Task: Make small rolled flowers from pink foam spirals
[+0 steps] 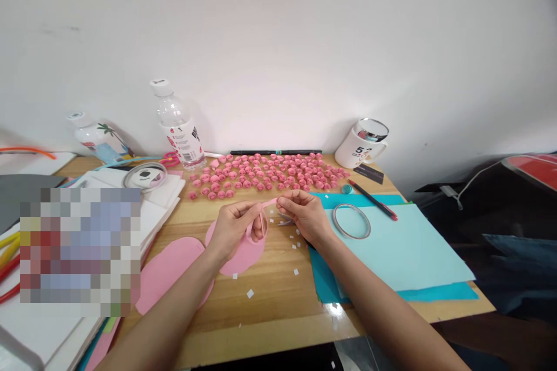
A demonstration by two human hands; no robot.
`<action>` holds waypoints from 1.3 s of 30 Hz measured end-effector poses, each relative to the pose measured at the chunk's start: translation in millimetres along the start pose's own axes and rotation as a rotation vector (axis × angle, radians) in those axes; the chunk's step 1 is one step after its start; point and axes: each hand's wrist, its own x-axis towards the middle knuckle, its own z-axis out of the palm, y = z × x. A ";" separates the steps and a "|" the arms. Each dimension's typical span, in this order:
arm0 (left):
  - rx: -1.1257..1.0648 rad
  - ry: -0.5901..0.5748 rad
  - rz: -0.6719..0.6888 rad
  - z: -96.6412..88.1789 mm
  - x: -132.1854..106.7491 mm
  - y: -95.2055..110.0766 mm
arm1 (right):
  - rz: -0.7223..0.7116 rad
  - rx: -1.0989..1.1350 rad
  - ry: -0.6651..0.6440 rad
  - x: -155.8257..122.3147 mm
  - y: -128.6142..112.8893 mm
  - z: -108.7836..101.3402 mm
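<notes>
Between my two hands runs a narrow pink paper strip point(270, 203), part of it curling down in a loop below my left fingers. My left hand point(237, 226) pinches one stretch of it, and my right hand point(304, 214) pinches the end with thumb and forefinger. Under my left hand lies a pink paper circle point(243, 258), with another pink paper piece point(172, 269) to its left, partly behind my forearm. Something grey, perhaps scissors, shows beside my right hand, mostly hidden. Many small rolled pink paper roses point(270, 171) spread beyond my hands.
Blue paper sheets point(404, 249) with a tape roll point(351, 221) and a red-black pen point(374, 200) lie right. A white mug point(359, 148) and a plastic bottle point(178, 127) stand by the wall. Stacked papers point(167, 206) fill the left. White scraps point(250, 294) dot the table.
</notes>
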 end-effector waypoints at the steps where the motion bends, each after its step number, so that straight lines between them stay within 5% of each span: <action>1: -0.004 -0.001 0.002 0.1 0.0 0.1 | -0.007 -0.001 -0.001 0.2 0.1 0.1; 10: -0.044 0.094 -0.022 -1.1 1.3 1.0 | 0.004 0.028 -0.026 3.3 4.1 -2.8; 39: -0.074 0.015 -0.012 0.7 0.6 0.5 | -0.042 -0.075 -0.104 0.5 1.4 -1.4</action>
